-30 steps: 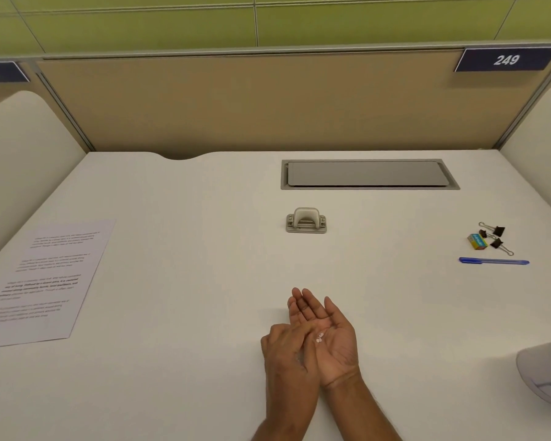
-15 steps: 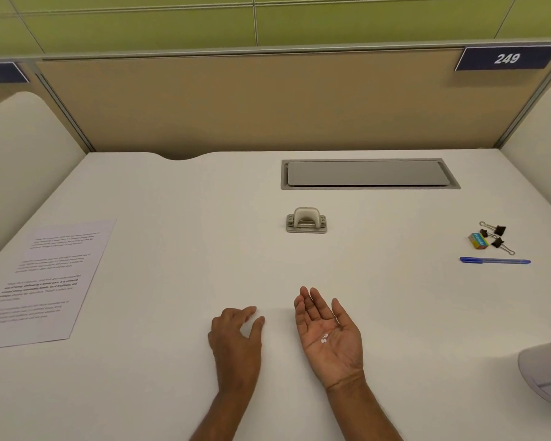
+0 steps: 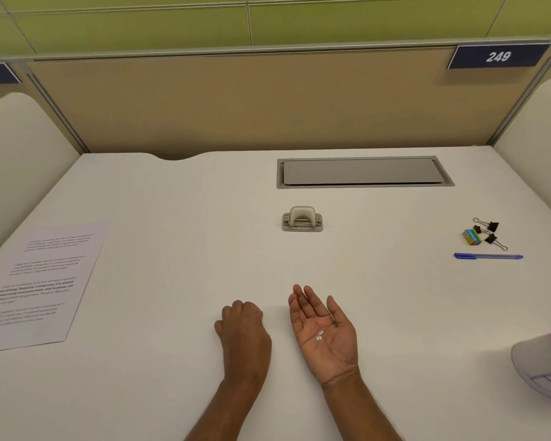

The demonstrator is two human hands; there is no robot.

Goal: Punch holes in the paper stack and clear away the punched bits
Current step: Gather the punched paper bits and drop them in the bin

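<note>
Tiny round white paper bits [image 3: 319,336] in released right hand [image 3: 326,337]; left hand [image 3: 245,334] clenched.

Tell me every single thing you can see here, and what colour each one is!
desk: one, white, under everything
paper stack: one, white with black print, left side of desk
hole punch: one, grey, middle of desk
punched bits: a few, white, in the right palm
cable hatch: one, grey, behind the punch
binder clips: at least two, black, far right
small box: one, yellow and teal, beside the clips
pen: one, blue, just nearer than the clips
tub: one, pale with pink rim, right edge
sign 249: one, dark blue, top right
left hand: one, fingers curled, resting on the desk
right hand: one, palm up, open, carrying the bits
</note>
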